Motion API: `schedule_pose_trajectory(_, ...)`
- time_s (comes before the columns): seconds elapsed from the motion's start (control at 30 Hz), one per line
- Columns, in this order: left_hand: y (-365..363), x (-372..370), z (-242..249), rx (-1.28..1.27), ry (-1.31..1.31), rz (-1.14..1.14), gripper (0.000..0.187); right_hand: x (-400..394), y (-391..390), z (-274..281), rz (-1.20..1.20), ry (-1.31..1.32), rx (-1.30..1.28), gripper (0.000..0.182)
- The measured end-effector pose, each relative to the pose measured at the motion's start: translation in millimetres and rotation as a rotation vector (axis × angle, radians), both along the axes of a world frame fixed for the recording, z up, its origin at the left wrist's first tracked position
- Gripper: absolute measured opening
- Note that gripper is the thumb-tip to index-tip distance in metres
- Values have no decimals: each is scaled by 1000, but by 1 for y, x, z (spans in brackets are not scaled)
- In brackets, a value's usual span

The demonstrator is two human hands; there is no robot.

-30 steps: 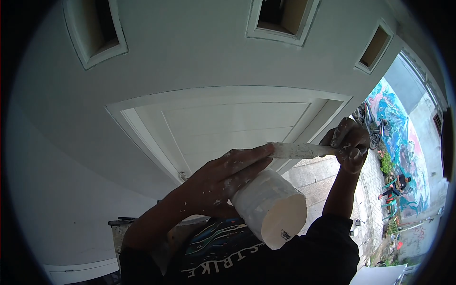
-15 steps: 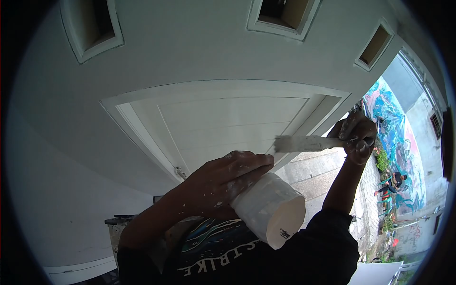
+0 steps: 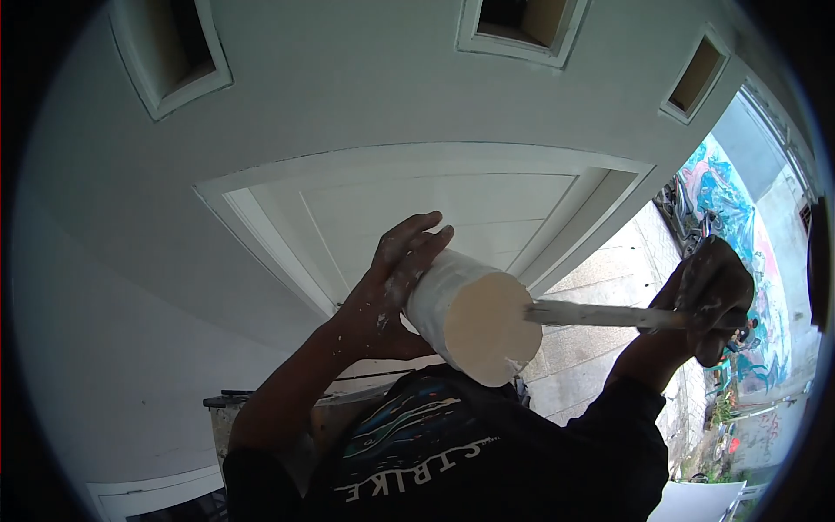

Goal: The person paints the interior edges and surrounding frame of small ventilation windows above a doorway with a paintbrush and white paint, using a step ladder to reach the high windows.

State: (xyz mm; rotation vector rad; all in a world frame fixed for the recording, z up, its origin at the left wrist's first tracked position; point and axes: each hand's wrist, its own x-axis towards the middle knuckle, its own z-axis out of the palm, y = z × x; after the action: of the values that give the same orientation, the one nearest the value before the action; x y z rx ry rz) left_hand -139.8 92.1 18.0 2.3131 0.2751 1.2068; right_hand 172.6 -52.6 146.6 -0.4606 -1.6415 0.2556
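Observation:
In my left hand (image 3: 387,300) is a white cylindrical tub (image 3: 430,300), its sides smeared with paint. My fingers and thumb wrap round it, and its cream-coloured round end faces up toward me. My right hand (image 3: 715,291) is closed round the handle of a flat paintbrush (image 3: 600,314). The brush points left, with its bristle tip overlapping the right edge of the tub's round end. White paint specks mark both hands.
Behind the tub is a white panelled door (image 3: 426,200) in a white frame. Framed recesses, one a niche (image 3: 526,30), break the grey wall (image 3: 330,96). Paving (image 3: 578,348) lies to the right, with a painted mural (image 3: 726,191) and a seated person beyond.
The brush has moved down and rightward, its tip now at the tub's edge. My left hand has raised the tub up and left and turned its round end more toward me.

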Motion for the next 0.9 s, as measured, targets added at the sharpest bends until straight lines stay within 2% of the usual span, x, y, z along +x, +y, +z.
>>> schedule_pose_trajectory(0.07, -1, -1, 0, -14, -18, -7, 123, -22, 8, 16, 38, -187, 14, 31)
schedule_pose_trajectory(0.13, -2, -2, 4, 55, -9, 38, 120, -26, 13, 26, 167, -431, -127, 29)
schedule_pose_trajectory(0.23, -1, -1, 0, 162, -32, 83, 116, -40, 14, 36, 139, -725, -244, 27)
schedule_pose_trajectory(0.37, -3, -4, 7, 285, 4, 194, 114, -56, 23, 24, 32, -846, -240, 29)
schedule_pose_trajectory(0.47, -1, -2, 3, 196, -8, 162, 114, -65, 27, 22, 110, -877, -319, 24)
schedule_pose_trajectory(0.67, 4, -1, -6, 170, -79, 120, 120, -66, 32, 24, 107, -870, -280, 24)
schedule_pose_trajectory(0.73, 4, 0, -8, 69, -72, 128, 120, -66, 30, 29, 76, -759, -337, 22)
schedule_pose_trajectory(0.8, 3, 2, -5, 27, -95, 111, 118, -58, 31, 32, 26, -635, -286, 21)
schedule_pose_trajectory(0.9, 1, -1, 3, 8, -70, 151, 114, -46, 34, 30, -64, -678, -230, 20)
